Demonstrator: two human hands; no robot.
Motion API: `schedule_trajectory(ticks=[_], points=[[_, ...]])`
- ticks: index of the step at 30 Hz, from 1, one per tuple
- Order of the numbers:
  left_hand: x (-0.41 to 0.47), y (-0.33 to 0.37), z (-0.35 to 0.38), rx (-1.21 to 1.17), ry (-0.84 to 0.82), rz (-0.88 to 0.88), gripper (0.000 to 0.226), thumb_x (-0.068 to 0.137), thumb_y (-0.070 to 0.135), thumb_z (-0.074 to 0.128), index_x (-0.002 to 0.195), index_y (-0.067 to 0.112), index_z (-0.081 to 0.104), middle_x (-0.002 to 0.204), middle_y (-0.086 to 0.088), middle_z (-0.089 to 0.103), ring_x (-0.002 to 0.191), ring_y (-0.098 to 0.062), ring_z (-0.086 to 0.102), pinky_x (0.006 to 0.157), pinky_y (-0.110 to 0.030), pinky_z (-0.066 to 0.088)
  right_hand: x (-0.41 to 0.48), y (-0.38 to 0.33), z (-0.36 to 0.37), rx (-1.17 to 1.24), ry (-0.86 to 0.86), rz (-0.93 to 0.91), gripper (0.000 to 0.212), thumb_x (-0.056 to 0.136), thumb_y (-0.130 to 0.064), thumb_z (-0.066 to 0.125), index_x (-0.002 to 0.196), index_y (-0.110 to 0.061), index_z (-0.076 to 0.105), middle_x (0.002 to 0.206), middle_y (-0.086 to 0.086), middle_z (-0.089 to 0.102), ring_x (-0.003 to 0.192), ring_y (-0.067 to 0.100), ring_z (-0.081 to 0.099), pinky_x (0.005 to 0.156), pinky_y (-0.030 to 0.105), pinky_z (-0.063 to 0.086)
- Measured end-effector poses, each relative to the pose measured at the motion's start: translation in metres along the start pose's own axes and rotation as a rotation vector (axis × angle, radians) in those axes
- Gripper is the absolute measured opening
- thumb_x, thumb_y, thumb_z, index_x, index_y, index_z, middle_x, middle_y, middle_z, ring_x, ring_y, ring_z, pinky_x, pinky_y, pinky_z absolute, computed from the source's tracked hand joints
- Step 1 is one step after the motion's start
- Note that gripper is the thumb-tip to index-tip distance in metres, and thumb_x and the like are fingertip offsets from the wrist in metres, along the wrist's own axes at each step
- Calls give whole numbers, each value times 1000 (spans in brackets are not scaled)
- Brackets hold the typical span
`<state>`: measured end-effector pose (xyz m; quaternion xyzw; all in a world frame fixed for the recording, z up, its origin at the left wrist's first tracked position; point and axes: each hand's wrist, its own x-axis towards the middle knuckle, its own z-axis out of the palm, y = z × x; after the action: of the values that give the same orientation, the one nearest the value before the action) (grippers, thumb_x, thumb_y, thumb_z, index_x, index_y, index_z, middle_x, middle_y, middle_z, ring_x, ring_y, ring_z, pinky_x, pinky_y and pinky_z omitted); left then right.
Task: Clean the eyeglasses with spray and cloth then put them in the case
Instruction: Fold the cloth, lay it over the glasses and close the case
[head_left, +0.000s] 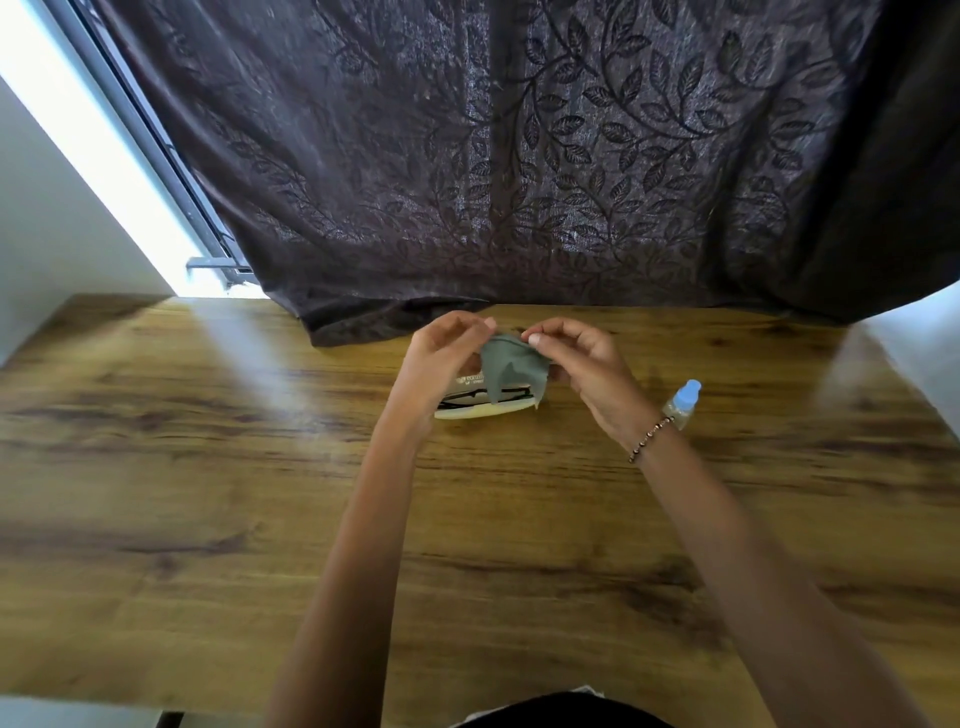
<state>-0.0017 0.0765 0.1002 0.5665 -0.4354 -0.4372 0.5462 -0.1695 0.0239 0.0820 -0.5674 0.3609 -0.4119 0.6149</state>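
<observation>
A grey-green cleaning cloth (511, 366) hangs between my two hands above the far middle of the wooden table (208, 467). My left hand (441, 358) pinches its left top corner and my right hand (587, 369) pinches its right top corner. Directly below the cloth lies an open pale case (483, 411) with black-framed eyeglasses (462, 401) lying in it, partly hidden by the cloth and my left hand. A small spray bottle (683, 402) with a light blue cap stands to the right, just behind my right wrist.
A dark leaf-patterned curtain (519, 156) hangs behind the table and its hem rests on the far edge. A bright window strip (104, 156) runs along the left. Bare wood spreads to the left, right and near side.
</observation>
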Motion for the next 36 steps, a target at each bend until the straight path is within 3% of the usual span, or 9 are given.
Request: schedule_trajectory(ticks=[4,8,14,17,20,25,27,30,36], points=[[2,-3,-6,69,-27,17,29,89,13,65,117,11,61,98,-5,72,91,-15,69,80,-26,57,-2,2,-2,-92,-19,-57,25,85,-5,67,107,-17,67,104,6,70,99,18,65,84,31,54],[3,-5,-9,90,-32,-41,17,88,10,65,105,14,66,97,-5,71,91,-15,68,79,-25,56,-2,2,-2,-150,-12,-93,20,83,2,66,92,-15,70,102,-1,70,97,9,63,84,26,52],[1,-7,-2,23,-37,-103,9,93,9,58,98,16,61,92,0,68,83,-15,69,74,-26,58,-1,2,3,-107,-37,-89,22,92,-1,55,91,-19,67,93,-8,68,89,2,62,73,16,48],[0,-5,1,-32,-35,-128,12,95,11,52,90,18,61,91,2,65,80,-13,67,72,-26,56,-1,3,5,-103,-30,-75,23,93,-3,53,89,-21,68,96,-7,68,93,5,60,76,22,50],[1,-2,0,-106,-13,-172,14,93,22,55,84,17,65,97,-2,65,77,-15,67,72,-27,54,0,3,4,-86,-12,-42,27,93,-4,51,86,-21,71,96,-7,68,93,7,60,69,21,49],[1,-7,-7,14,-50,-71,18,87,15,67,105,11,65,99,-5,70,94,-17,65,85,-26,54,-1,4,1,-25,-20,-28,13,90,-9,62,94,-17,72,107,5,69,101,16,63,73,25,54],[0,-7,-8,55,-56,-48,24,86,12,68,110,13,66,105,-6,69,100,-18,64,89,-28,52,0,7,0,-47,-15,-42,21,86,-6,67,104,-17,69,111,7,68,101,19,64,76,28,55],[-1,-6,-8,89,-64,-39,19,85,10,69,102,18,70,103,0,70,96,-12,63,86,-23,50,-1,6,0,-60,17,-32,24,82,-1,69,103,-14,69,106,5,69,97,19,66,80,31,56],[-2,-8,-5,53,-105,-28,11,91,7,61,99,13,65,97,-5,69,87,-10,66,79,-20,54,-3,1,4,-42,8,-57,16,86,0,64,90,-15,67,92,-4,70,83,9,64,66,19,52]])
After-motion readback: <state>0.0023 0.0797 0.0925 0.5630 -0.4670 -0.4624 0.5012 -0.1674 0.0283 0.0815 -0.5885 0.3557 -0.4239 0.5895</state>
